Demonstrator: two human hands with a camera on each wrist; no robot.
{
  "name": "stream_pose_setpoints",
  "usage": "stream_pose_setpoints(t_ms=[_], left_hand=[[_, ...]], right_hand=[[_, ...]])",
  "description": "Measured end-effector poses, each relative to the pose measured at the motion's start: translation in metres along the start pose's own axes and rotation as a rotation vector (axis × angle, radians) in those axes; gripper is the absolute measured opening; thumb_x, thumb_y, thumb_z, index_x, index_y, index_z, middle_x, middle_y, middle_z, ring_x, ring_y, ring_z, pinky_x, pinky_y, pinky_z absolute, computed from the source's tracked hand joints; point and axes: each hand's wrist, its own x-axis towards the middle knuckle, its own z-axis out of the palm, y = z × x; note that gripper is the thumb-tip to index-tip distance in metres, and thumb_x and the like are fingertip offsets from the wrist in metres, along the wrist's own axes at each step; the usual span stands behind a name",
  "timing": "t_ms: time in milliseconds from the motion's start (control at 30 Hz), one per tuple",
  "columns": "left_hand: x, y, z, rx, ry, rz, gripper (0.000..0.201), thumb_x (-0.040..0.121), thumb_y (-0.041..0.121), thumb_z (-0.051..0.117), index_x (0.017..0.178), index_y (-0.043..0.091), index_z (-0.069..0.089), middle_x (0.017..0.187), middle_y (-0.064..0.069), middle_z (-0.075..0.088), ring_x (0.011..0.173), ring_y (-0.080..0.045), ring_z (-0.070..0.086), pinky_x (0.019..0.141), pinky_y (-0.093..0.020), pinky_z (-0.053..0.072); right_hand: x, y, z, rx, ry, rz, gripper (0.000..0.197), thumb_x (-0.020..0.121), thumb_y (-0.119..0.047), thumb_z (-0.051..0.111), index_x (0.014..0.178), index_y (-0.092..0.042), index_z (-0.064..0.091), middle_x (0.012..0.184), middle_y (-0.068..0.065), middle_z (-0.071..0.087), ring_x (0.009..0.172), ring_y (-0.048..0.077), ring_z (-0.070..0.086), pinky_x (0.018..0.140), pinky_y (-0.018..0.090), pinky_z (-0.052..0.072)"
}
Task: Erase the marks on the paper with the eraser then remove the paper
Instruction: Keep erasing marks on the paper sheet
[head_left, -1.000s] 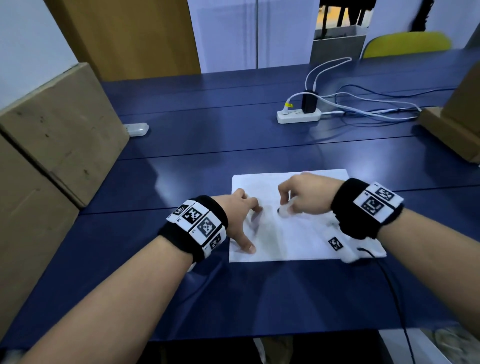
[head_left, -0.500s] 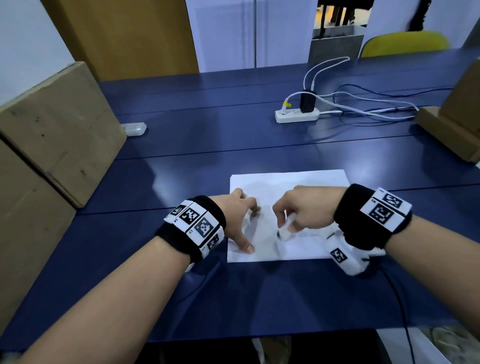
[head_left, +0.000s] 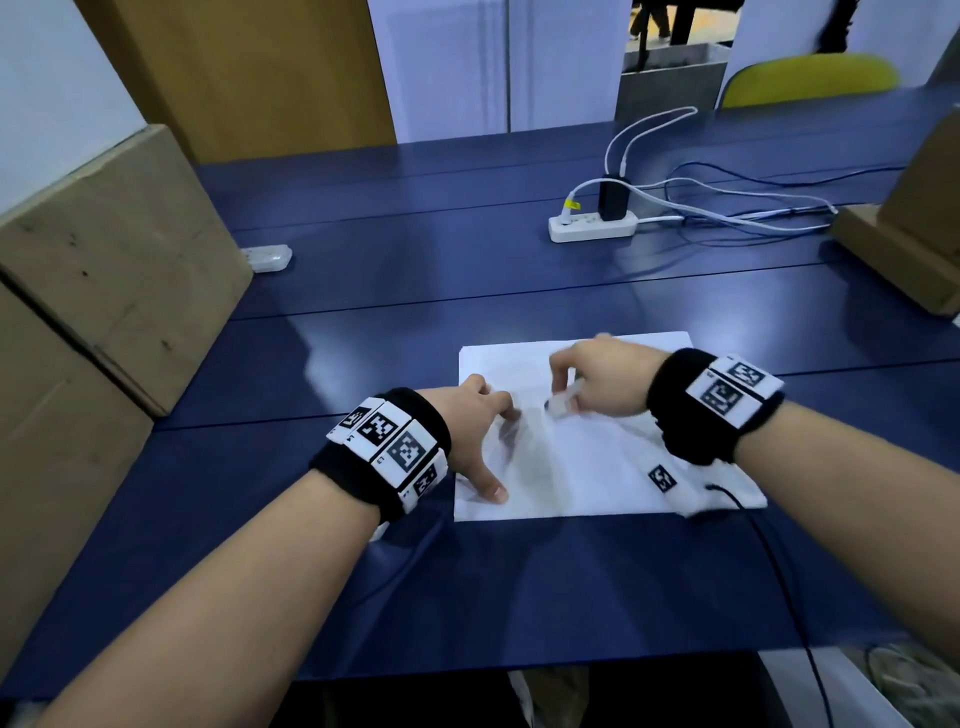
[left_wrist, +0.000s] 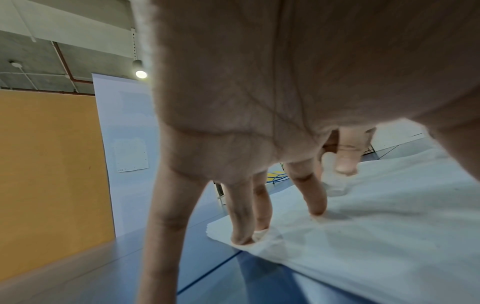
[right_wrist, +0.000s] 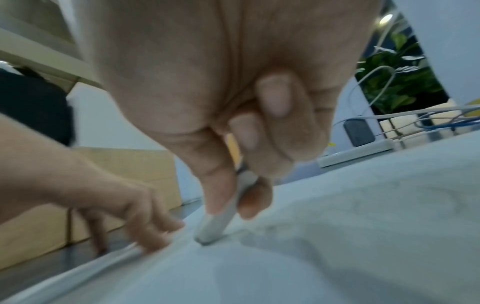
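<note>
Pinching the eraser (right_wrist: 221, 216) in your right hand (head_left: 602, 384), left hand (head_left: 478, 431) spread flat pinning the paper (head_left: 597, 467) mid-frame, you're mid-erase, so keep rubbing.

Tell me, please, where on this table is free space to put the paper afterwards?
Bare blue table lies between the paper and the power strip, and left toward the cardboard box. The far right is crowded with cables.
</note>
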Motion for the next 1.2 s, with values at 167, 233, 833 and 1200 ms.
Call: stream_pose_setpoints(t_ms=[167, 233, 833, 1200], left_hand=[[-0.001, 0.0, 0.0, -0.003, 0.003, 0.003, 0.1, 0.06, 0.056, 0.084, 0.143, 0.031, 0.033, 0.14, 0.004, 0.031, 0.105, -0.024, 0.059, 0.088, -0.04, 0.051], [-0.001, 0.0, 0.001, 0.003, -0.002, 0.001, 0.099, 0.06, 0.056, 0.083, 0.142, 0.032, 0.032, 0.139, 0.004, 0.031, 0.104, -0.024, 0.06, 0.087, -0.04, 0.052], [0.0, 0.001, 0.0, -0.004, -0.005, -0.001, 0.099, 0.062, 0.054, 0.083, 0.143, 0.031, 0.031, 0.141, 0.005, 0.03, 0.107, -0.023, 0.059, 0.087, -0.039, 0.051], [0.002, 0.001, 0.002, 0.009, -0.013, 0.003, 0.102, 0.062, 0.054, 0.083, 0.144, 0.03, 0.029, 0.14, 0.004, 0.029, 0.108, -0.023, 0.058, 0.087, -0.039, 0.051]], right_hand=[[-0.015, -0.005, 0.002, -0.039, -0.189, -0.088, 0.011, 0.082, -0.022, 0.07, 0.085, -0.029, 0.062, 0.085, -0.004, 0.066, 0.085, 0.018, 0.059, 0.078, 0.032, 0.049], [-0.021, -0.009, 0.006, -0.027, -0.358, -0.108, 0.017, 0.081, -0.013, 0.068, 0.089, -0.028, 0.066, 0.083, -0.003, 0.067, 0.077, 0.014, 0.056, 0.071, 0.028, 0.044], [-0.002, 0.002, -0.006, 0.022, 0.009, 0.021, 0.016, 0.08, -0.039, 0.072, 0.082, -0.028, 0.061, 0.078, -0.006, 0.067, 0.085, 0.02, 0.061, 0.08, 0.037, 0.054], [0.0, 0.005, -0.002, 0.077, 0.007, 0.012, 0.021, 0.078, -0.044, 0.073, 0.085, -0.028, 0.063, 0.075, -0.007, 0.067, 0.085, 0.017, 0.061, 0.083, 0.037, 0.053]])
